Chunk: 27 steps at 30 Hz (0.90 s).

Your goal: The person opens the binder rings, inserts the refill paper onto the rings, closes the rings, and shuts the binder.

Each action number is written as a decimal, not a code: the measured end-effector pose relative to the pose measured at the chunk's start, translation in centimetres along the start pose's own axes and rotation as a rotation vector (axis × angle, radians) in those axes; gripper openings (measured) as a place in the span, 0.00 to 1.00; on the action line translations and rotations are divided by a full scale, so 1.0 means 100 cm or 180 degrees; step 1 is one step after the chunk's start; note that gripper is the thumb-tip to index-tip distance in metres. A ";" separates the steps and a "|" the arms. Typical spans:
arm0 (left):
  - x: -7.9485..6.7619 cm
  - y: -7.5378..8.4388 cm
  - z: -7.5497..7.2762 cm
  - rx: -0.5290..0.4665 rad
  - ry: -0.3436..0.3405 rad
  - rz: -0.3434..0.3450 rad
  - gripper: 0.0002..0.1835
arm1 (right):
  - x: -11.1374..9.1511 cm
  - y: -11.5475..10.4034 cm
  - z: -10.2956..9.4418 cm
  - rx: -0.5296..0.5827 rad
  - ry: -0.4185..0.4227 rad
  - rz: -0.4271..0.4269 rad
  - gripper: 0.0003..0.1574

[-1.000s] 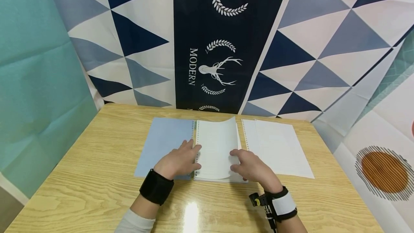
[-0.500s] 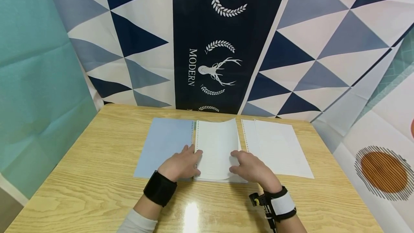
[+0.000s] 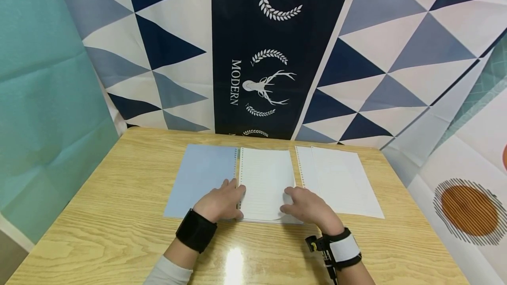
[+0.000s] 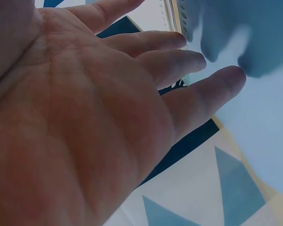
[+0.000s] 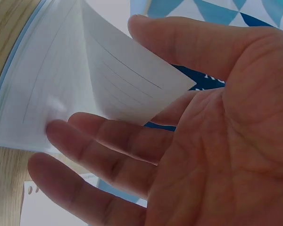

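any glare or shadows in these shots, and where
Head view: bright glare on the table near the bottom edge; left wrist view: dark shadows lie on the blue cover beside the left hand; right wrist view: the right hand looks dim against the pale sheet.

downward head view, close wrist views, notebook common

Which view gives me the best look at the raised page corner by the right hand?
The right wrist view: it shows the raised page corner close up, with its tip and ruled lines clear. In the head view, the right hand obscures that edge; the left wrist view does not show the corner.
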State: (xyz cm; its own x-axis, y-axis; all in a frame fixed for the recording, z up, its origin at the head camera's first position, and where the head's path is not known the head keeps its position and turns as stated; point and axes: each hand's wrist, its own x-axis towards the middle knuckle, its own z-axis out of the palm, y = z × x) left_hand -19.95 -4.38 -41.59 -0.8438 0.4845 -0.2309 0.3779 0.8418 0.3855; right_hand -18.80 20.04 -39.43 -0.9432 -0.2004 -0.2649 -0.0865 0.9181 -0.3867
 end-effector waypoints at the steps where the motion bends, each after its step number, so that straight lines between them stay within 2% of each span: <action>1: 0.000 0.000 0.000 -0.0006 0.0001 -0.0003 0.23 | 0.001 0.000 0.000 -0.0029 0.0000 0.0006 0.36; 6: 0.000 0.000 0.000 -0.0057 -0.0020 -0.0042 0.30 | 0.002 0.001 0.002 -0.0114 0.0014 0.0035 0.34; 12: -0.001 0.000 0.000 -0.0073 -0.0016 -0.0028 0.18 | 0.001 0.002 0.001 -0.0167 0.0043 0.0014 0.28; 16: -0.001 0.000 0.001 -0.0010 0.0008 -0.0022 0.18 | 0.000 0.003 0.001 -0.0194 0.0035 0.0005 0.25; 27: 0.000 0.003 0.003 0.0102 -0.0026 -0.0119 0.34 | 0.000 0.005 0.004 -0.0175 0.0054 -0.0019 0.18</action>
State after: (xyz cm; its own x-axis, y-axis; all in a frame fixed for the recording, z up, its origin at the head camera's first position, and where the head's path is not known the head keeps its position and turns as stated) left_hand -19.76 -4.01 -41.71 -0.8545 0.4542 -0.2519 0.3582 0.8665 0.3476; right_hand -18.67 20.36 -40.02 -0.9479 -0.2006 -0.2474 -0.1093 0.9344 -0.3390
